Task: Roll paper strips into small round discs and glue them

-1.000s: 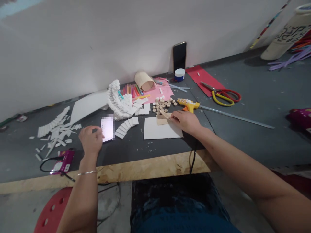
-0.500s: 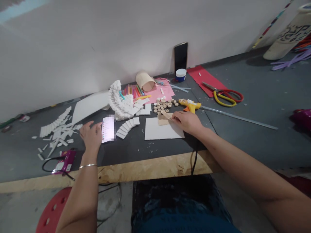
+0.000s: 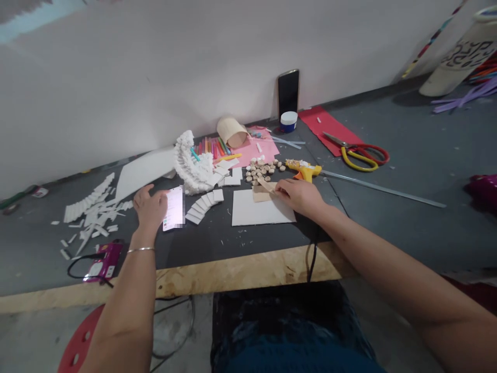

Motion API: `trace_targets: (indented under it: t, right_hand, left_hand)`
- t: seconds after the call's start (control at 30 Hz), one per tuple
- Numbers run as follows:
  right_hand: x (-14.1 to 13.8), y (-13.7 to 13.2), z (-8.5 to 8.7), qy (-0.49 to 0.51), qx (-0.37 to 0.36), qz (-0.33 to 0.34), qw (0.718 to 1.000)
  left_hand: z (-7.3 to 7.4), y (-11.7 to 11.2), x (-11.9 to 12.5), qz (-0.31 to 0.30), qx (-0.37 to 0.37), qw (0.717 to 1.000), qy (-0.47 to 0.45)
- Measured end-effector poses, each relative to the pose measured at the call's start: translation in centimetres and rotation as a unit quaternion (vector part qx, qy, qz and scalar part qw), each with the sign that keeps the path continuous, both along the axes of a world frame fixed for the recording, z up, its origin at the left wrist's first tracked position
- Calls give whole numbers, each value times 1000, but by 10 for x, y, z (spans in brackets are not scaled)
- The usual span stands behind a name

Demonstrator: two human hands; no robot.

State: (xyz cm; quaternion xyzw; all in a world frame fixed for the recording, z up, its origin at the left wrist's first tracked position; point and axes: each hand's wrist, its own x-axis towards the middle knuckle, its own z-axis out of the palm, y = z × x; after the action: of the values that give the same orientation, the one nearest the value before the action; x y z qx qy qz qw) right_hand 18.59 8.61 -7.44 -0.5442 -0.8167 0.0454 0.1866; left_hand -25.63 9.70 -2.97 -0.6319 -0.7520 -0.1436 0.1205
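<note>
**Tan strip:** And there it was, the tan strip (image 3: 266,185), card or veneer, too small to say which, lying angled over a tan card piece (image 3: 261,195) at the top edge of the white sheet (image 3: 264,212).

**Right hand:** The right hand (image 3: 298,197) was right on it, fingers and thumb brought together at the strip's right end, the forearm running away toward 4 o'clock.

**Grip:** Lovely and close, that! The fingertips sat low at the strip's end with the hand down near the sheet, a steady way to control something this thin.

**Left hand:** Out at 9 o'clock from the sheet, the left hand (image 3: 150,207) stood open, fingers apart, just beside a lit phone (image 3: 173,208) on the dark worktop (image 3: 209,254).

**Neighbours:** Wooden discs (image 3: 260,170) were piled at 12 o'clock, a yellow glue gun (image 3: 304,170) sat near at 1 o'clock, and a stepped row of white tiles (image 3: 204,206) lay at 10 o'clock.

**Farther out:** Yellow-and-red scissors (image 3: 361,155) lay at 2 o'clock, with a steel ruler (image 3: 382,189) at 3 o'clock.

**Edges and room:** A stretch of dark worktop, flecked with scraps, ran at 6 o'clock to the chipboard front edge (image 3: 240,274), where a black cable (image 3: 311,261) dropped over. The glue gun left the tightest margin for the right hand.
</note>
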Motion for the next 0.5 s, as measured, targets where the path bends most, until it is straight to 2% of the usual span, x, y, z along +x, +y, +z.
trace_targets:
  t: [0.1, 0.2, 0.27, 0.37, 0.43, 0.5]
  right_hand:
    - [-1, 0, 0, -2, -5, -4, 1000]
    - [-1, 0, 1, -4, -7, -4, 1000]
    - [-1, 0, 2, -7, -10, -4, 1000]
    - [-1, 0, 1, -11, -15, -7, 1000]
    - [0, 0, 0, -11, -13, -5, 1000]
    - [0, 1, -1, -11, -8, -5, 1000]
  left_hand:
    - [-4, 3, 2, -29, -17, 999, 9]
    - [-6, 6, 1, -33, -29, 999, 11]
    - [-5, 10, 0, -11, -6, 1000, 3]
    - [3, 16, -5, 35, 71, 997, -25]
    - [9, 18, -9, 33, 104, 993, -43]
    - [13, 16, -12, 6, 109, 993, -53]
